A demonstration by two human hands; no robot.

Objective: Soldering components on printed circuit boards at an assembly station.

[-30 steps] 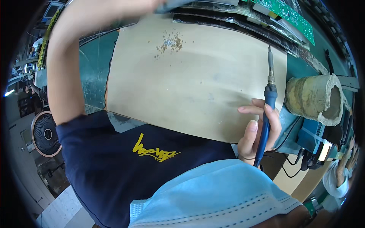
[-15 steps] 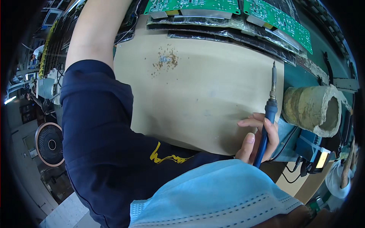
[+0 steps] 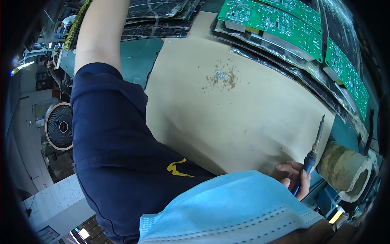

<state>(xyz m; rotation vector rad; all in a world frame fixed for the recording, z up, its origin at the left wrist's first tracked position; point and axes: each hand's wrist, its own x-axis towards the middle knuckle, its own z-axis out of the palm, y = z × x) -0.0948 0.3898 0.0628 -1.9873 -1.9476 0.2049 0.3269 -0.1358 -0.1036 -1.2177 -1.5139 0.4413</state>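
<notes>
My right hand (image 3: 293, 170) holds a soldering iron (image 3: 310, 157) by its blue handle, fingers curled round it. The thin metal tip points up and away from me, above the right edge of a tan sheet (image 3: 191, 118) on the bench. My left arm (image 3: 99, 44) reaches far forward at the upper left, and its hand lies beyond the picture's top edge. On the sheet is a small scatter of brown bits and silvery specks (image 3: 222, 77). Green circuit boards (image 3: 272, 26) rest on black wrapped slabs at the far right, apart from both hands.
A rough, crusted hollow cylinder (image 3: 341, 168) lies right of the iron, with a blue box partly seen below it. Black wrapped slabs (image 3: 158, 30) stand at the far left beside my arm. A round fan (image 3: 61, 127) is farther off left. My blue mask (image 3: 227, 203) covers the lower middle.
The view has turned left, so the bench things appear shifted right and lower. More black slabs show at the far left. My right hand still holds the soldering iron; the left stays out of sight.
</notes>
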